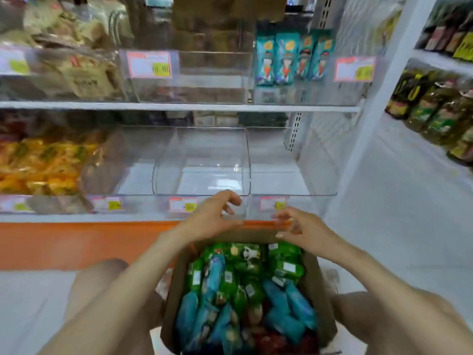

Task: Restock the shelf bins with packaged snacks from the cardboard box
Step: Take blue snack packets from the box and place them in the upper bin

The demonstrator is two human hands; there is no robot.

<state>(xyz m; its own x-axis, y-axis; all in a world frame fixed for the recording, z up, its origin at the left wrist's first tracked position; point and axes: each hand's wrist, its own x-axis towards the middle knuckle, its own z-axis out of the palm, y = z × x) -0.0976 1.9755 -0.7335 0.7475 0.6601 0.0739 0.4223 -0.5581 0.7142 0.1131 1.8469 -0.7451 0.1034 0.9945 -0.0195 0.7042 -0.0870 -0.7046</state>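
Note:
A cardboard box (171, 298) stands on the floor between my knees, filled with several green snack packets (245, 267) and blue snack packets (279, 301). My left hand (212, 216) and my right hand (299, 226) hover above the far end of the box, fingers loosely curled, holding nothing. Just beyond them a clear shelf bin (202, 162) on the lower shelf stands bare, with another bare clear bin (291, 162) to its right. A third clear bin (212, 78) sits on the upper shelf.
Teal snack packets (291, 57) stand in the upper right bin. Yellow-orange packets (38, 167) fill the lower left bin, tan packets (76, 73) the upper left. An orange base panel (76, 242) runs under the shelf. Dark bottles (435, 103) line a rack at right.

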